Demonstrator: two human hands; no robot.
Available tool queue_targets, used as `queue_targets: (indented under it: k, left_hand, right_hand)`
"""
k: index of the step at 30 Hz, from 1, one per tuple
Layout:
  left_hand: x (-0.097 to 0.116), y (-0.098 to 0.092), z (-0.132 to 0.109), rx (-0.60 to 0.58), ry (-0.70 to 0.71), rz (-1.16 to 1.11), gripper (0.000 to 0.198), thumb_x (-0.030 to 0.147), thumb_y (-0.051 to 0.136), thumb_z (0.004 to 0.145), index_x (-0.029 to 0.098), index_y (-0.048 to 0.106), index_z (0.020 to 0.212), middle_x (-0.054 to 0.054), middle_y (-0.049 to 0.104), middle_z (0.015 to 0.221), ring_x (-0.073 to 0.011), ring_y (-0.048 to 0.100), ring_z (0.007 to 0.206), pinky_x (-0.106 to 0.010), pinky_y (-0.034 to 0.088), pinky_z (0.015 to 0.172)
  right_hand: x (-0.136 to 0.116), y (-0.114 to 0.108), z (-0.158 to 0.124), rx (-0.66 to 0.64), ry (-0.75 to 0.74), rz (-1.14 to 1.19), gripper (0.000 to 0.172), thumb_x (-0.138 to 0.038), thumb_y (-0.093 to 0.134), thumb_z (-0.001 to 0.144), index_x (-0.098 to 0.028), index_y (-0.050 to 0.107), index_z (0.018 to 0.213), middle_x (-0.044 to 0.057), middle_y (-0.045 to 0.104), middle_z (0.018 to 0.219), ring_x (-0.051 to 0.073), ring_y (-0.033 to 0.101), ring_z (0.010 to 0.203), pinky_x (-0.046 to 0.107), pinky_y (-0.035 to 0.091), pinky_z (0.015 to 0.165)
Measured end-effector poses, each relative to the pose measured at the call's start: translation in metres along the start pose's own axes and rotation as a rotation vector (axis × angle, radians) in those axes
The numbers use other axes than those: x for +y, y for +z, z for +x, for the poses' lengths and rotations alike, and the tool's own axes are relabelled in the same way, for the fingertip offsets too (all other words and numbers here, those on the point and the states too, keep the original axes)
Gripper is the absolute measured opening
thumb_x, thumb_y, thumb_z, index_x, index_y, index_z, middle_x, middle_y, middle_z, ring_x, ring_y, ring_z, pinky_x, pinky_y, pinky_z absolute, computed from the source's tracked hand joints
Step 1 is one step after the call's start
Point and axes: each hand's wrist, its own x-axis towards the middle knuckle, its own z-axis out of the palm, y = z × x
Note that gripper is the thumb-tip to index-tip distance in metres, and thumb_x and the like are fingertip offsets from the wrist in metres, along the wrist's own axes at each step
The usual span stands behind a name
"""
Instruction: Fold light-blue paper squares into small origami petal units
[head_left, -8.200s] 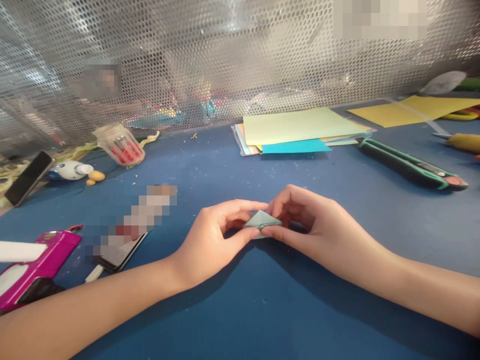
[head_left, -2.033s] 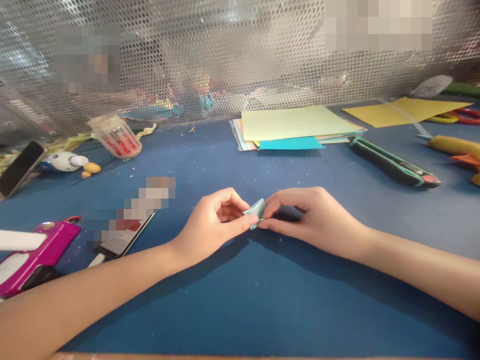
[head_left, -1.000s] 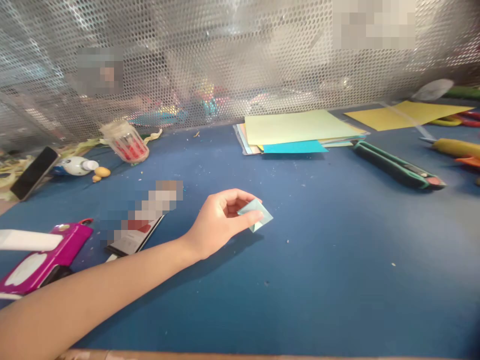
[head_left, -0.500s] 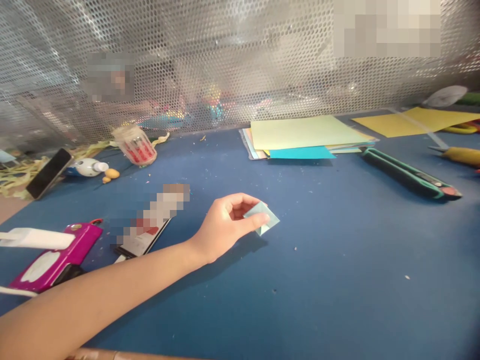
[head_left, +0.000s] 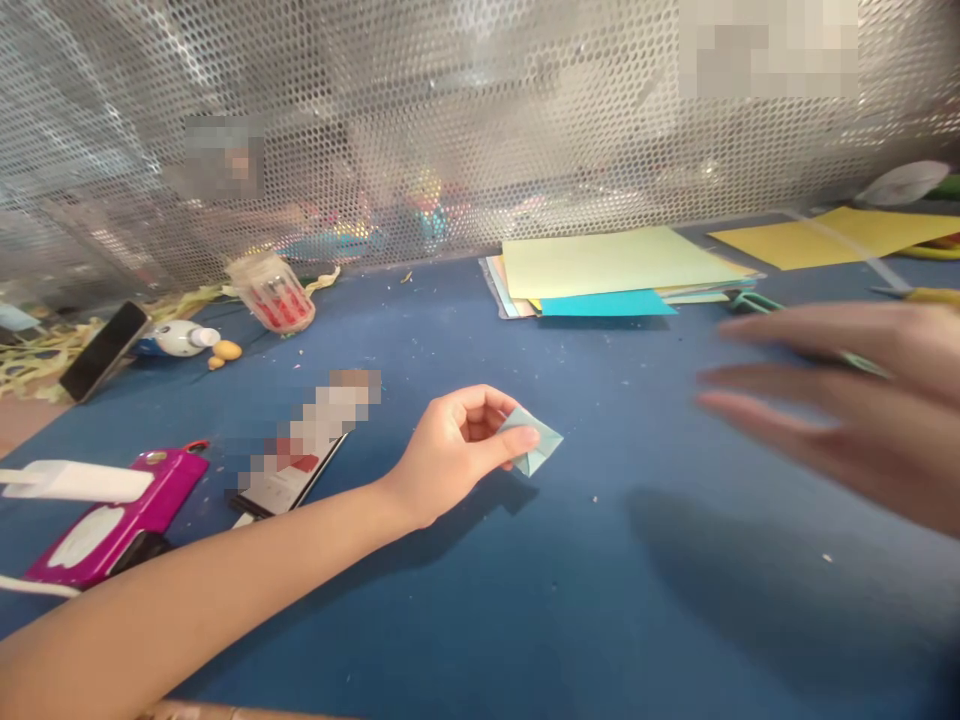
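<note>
A small folded piece of light blue paper (head_left: 541, 446) is pinched between the thumb and fingers of my left hand (head_left: 465, 450), a little above the blue table (head_left: 465, 620). At the right edge, my right hand (head_left: 847, 400) is blurred by motion, with its fingers stretched out and apart and nothing in them. It hovers over the table and hides most of a black and green utility knife (head_left: 757, 303). A gap of bare table lies between the two hands.
A stack of coloured paper (head_left: 615, 262) lies at the back, with a yellow sheet (head_left: 832, 238) to its right. On the left are a phone (head_left: 311, 475), a magenta case (head_left: 97, 525), a plastic cup (head_left: 271, 295) and a small bottle (head_left: 176, 338). A perforated metal panel (head_left: 450, 120) rises behind.
My right hand has come into view from the right, over the utility knife. My left hand stays in nearly the same place, and the folded paper is turned slightly.
</note>
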Motion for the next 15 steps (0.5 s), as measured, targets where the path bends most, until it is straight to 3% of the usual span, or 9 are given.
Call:
queue_targets:
  k: [2, 5, 8, 10, 15]
  left_hand:
    - [0.0, 0.0, 0.0, -0.005, 0.004, -0.009, 0.021, 0.025, 0.083, 0.075, 0.016, 0.065, 0.078, 0.002, 0.064, 0.069, -0.0105, 0.058, 0.063, -0.024, 0.049, 0.06]
    - [0.001, 0.0, 0.0, -0.026, -0.004, -0.025, 0.025, 0.024, 0.087, 0.07, 0.016, 0.065, 0.078, 0.003, 0.062, 0.068, -0.0101, 0.058, 0.062, -0.023, 0.049, 0.059]
    - [0.002, 0.0, 0.0, -0.046, -0.02, -0.017, 0.029, 0.023, 0.089, 0.066, 0.015, 0.064, 0.077, 0.004, 0.062, 0.064, -0.0097, 0.057, 0.059, -0.023, 0.049, 0.058]
    - [0.002, 0.0, -0.001, -0.055, -0.023, 0.004, 0.025, 0.023, 0.086, 0.07, 0.015, 0.064, 0.077, 0.003, 0.064, 0.063, -0.0098, 0.058, 0.059, -0.022, 0.049, 0.058]
    - [0.003, 0.0, -0.001, -0.085, -0.014, 0.004, 0.023, 0.024, 0.085, 0.073, 0.015, 0.064, 0.076, 0.003, 0.066, 0.065, -0.0095, 0.06, 0.061, -0.021, 0.05, 0.058]
  right_hand:
    - [-0.025, 0.022, 0.025, -0.046, -0.256, 0.071, 0.02, -0.017, 0.057, 0.101, -0.025, 0.075, 0.104, 0.004, 0.078, 0.096, 0.016, 0.068, 0.09, 0.036, 0.051, 0.081]
    - [-0.056, 0.052, 0.043, 0.071, -0.497, 0.146, 0.016, -0.006, 0.066, 0.092, -0.019, 0.076, 0.091, -0.001, 0.076, 0.086, 0.011, 0.064, 0.08, 0.032, 0.049, 0.069]
    - [-0.063, 0.07, 0.043, 0.1, -0.446, 0.168, 0.024, -0.002, 0.057, 0.096, -0.017, 0.075, 0.092, 0.001, 0.074, 0.083, 0.013, 0.063, 0.076, 0.034, 0.047, 0.063]
    - [-0.06, 0.074, 0.039, 0.104, -0.409, 0.205, 0.024, -0.003, 0.053, 0.099, -0.014, 0.074, 0.094, 0.004, 0.074, 0.082, 0.015, 0.063, 0.077, 0.035, 0.047, 0.061]
    - [-0.056, 0.07, 0.039, 0.016, -0.503, 0.252, 0.02, 0.002, 0.06, 0.091, -0.012, 0.075, 0.086, 0.004, 0.073, 0.075, 0.015, 0.062, 0.071, 0.033, 0.049, 0.057]
